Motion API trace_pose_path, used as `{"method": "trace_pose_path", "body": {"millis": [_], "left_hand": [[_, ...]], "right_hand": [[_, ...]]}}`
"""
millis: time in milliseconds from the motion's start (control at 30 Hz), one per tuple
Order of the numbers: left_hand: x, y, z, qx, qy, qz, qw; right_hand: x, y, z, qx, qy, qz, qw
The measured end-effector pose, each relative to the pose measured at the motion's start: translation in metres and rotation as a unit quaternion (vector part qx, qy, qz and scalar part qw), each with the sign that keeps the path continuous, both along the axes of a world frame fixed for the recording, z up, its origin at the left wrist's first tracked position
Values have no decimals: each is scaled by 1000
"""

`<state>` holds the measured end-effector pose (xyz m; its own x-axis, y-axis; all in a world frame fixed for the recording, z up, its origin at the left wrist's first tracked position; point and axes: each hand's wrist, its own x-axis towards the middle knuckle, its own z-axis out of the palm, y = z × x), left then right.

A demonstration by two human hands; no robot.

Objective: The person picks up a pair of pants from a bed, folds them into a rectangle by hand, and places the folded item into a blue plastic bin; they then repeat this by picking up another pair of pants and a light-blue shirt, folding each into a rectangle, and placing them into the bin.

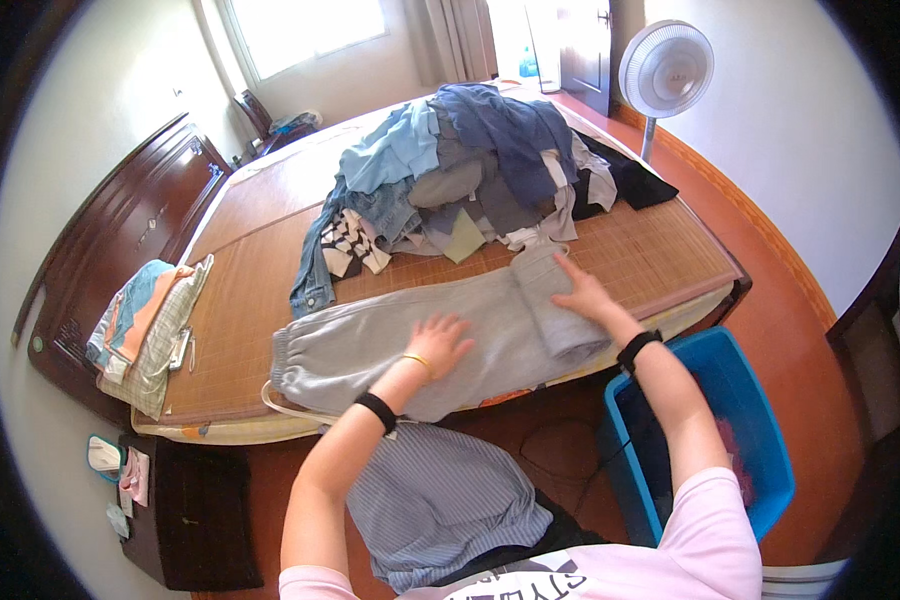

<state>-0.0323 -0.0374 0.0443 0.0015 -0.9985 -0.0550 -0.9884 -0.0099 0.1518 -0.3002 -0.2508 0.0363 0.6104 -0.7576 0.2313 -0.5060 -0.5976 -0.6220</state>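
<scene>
Grey sweatpants lie across the near edge of the bed, with the gathered elastic waistband at the left and a pale drawstring hanging from it. Their right end is rolled or folded over into a thick bundle. My left hand is spread flat over the middle of the fabric, slightly blurred. On the rolled end rests my right hand, thumb and fingers apart. Neither hand grips anything. Beyond them, a large heap of clothes holds blue, grey and black garments, a denim piece and a black-and-white patterned one.
A bamboo mat covers the bed. Folded cloths on a pillow lie by the wooden headboard. A blue plastic bin with clothes inside stands at right, a dark nightstand at lower left. Behind the bed is a standing fan.
</scene>
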Motion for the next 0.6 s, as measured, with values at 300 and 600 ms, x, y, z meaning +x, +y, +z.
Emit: {"method": "trace_pose_path", "body": {"millis": [300,600], "left_hand": [[51,16,-25,89,-27,90,992],[43,24,-33,21,-29,109,993]], "right_hand": [[-24,-38,26,-190,292,-166,923],[53,-15,12,-256,411,-263,834]]}}
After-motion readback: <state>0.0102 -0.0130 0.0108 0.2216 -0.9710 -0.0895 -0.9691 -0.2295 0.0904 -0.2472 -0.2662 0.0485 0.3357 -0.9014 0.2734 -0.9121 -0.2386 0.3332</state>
